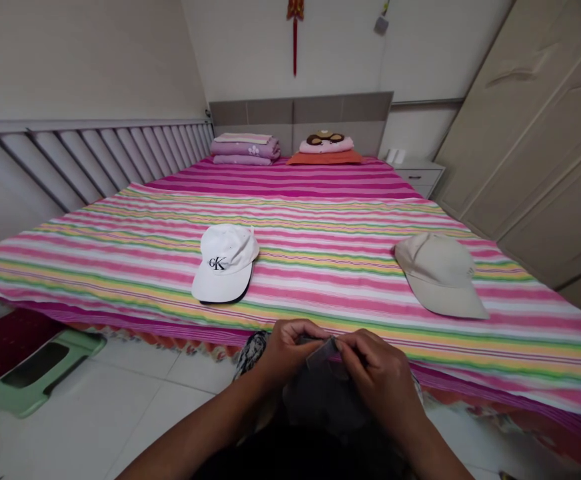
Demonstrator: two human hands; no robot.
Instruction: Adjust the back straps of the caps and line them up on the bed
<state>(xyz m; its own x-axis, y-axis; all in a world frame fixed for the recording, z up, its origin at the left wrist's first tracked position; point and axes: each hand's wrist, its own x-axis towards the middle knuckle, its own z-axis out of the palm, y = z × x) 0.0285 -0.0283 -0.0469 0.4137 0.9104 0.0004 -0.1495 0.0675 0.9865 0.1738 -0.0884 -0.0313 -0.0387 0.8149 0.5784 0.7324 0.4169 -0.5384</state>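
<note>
Low in the middle of the head view, a dark grey cap (315,393) rests close to my body, its lower part lost in shadow. My left hand (293,347) pinches one side of its strap between thumb and fingers. The fingertips of my right hand (373,363) grip the strap's other end, almost touching the left ones. On the bed ahead, to the left, lies a white cap (228,257) with dark letters, brim toward me. A beige cap (438,270) lies to the right, its brim also facing my side.
A striped sheet (320,267) covers the bed. Folded purple bedding (245,150) and a pink and orange stack (325,150) sit by the headboard (340,113). A green plastic stool (40,373) stands on the tiled floor at left. A white nightstand (420,177) is at the far right.
</note>
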